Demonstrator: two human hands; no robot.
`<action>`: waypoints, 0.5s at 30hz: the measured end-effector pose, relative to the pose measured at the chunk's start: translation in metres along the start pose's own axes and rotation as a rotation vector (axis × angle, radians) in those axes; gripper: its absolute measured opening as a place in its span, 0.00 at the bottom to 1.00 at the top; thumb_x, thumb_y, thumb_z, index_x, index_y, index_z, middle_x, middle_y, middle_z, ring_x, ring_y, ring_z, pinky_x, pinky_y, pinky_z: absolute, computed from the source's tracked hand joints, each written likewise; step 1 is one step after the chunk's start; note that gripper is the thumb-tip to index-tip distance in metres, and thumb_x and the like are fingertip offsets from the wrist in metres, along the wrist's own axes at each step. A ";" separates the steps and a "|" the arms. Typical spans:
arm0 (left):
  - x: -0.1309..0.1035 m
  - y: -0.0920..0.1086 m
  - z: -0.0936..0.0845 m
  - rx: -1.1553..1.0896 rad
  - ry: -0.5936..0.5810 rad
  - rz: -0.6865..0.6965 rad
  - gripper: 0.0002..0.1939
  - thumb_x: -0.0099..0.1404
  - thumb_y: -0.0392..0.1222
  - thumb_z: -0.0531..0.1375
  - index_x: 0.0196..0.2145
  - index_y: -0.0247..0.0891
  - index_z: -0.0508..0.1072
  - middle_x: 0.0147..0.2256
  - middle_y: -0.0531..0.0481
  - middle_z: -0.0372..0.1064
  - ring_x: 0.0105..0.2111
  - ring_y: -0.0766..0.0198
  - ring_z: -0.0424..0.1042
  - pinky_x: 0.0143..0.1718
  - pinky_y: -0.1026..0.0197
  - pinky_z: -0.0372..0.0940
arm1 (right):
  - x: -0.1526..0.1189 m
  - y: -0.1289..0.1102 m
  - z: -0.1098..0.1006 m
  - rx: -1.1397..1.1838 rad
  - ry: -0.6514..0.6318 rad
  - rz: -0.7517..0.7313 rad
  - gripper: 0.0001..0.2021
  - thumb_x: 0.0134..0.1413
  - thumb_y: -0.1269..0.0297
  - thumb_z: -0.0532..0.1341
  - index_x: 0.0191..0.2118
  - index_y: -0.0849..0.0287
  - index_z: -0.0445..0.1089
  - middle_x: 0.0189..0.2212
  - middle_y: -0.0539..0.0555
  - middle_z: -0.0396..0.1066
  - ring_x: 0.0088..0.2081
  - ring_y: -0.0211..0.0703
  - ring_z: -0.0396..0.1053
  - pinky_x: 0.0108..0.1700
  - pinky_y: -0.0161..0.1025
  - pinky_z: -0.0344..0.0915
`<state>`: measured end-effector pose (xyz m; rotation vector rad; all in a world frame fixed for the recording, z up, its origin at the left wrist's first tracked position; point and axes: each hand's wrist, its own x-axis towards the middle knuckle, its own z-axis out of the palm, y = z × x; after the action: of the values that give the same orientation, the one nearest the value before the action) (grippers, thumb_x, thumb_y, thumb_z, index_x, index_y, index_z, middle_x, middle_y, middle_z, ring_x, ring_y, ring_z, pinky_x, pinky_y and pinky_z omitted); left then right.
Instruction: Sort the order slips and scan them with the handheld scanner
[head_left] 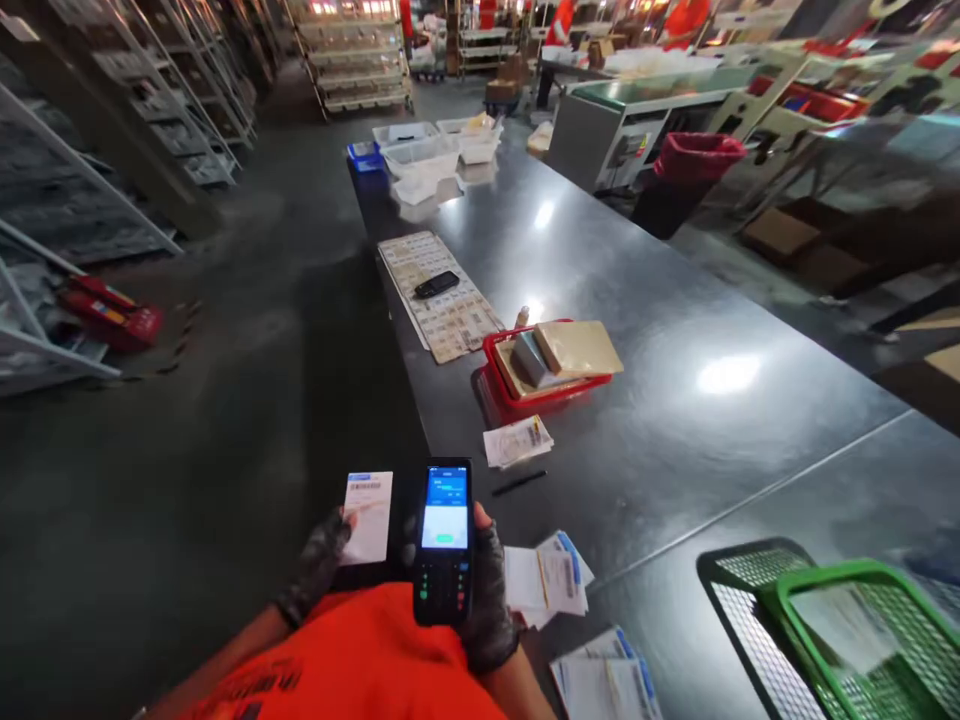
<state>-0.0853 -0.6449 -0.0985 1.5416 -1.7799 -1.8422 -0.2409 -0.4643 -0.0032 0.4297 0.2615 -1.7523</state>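
Scanner fore-and-aft, top end forward

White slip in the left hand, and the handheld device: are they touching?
Apart: the head view shows a dark gap between the white slip and the handheld device, plain along their facing edges.

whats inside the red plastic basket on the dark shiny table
In the red plastic basket, a flat tan box lies over part of a grey box; something brown, perhaps cardboard, shows at the left. The bottom is covered.
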 end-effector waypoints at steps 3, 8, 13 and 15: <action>0.027 0.022 0.018 -0.053 -0.010 -0.049 0.41 0.34 0.75 0.71 0.38 0.42 0.75 0.38 0.44 0.82 0.45 0.36 0.78 0.46 0.45 0.74 | 0.004 -0.027 0.011 -0.010 0.073 -0.063 0.29 0.42 0.43 0.76 0.40 0.65 0.80 0.34 0.59 0.84 0.31 0.47 0.80 0.27 0.36 0.72; 0.091 0.061 0.047 -0.043 -0.183 -0.047 0.37 0.35 0.70 0.73 0.36 0.40 0.77 0.36 0.40 0.82 0.43 0.37 0.79 0.48 0.42 0.74 | 0.025 -0.066 0.018 0.022 0.197 -0.180 0.25 0.40 0.48 0.78 0.38 0.65 0.81 0.29 0.58 0.83 0.29 0.48 0.80 0.26 0.36 0.70; 0.186 0.107 0.070 -0.013 -0.338 -0.005 0.37 0.40 0.70 0.72 0.38 0.39 0.75 0.42 0.34 0.81 0.41 0.39 0.80 0.46 0.42 0.74 | 0.084 -0.102 0.036 0.015 0.315 -0.296 0.24 0.38 0.49 0.79 0.39 0.61 0.81 0.32 0.57 0.84 0.30 0.50 0.81 0.29 0.40 0.75; 0.229 0.127 0.078 0.006 -0.448 0.008 0.36 0.43 0.71 0.71 0.39 0.39 0.75 0.43 0.32 0.80 0.41 0.39 0.80 0.44 0.43 0.74 | 0.120 -0.114 0.048 0.014 0.352 -0.337 0.25 0.37 0.48 0.79 0.38 0.60 0.81 0.32 0.57 0.84 0.28 0.50 0.81 0.25 0.39 0.73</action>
<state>-0.3129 -0.7909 -0.1380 1.1833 -1.9546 -2.3188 -0.3807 -0.5648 -0.0172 0.7394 0.6015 -2.0004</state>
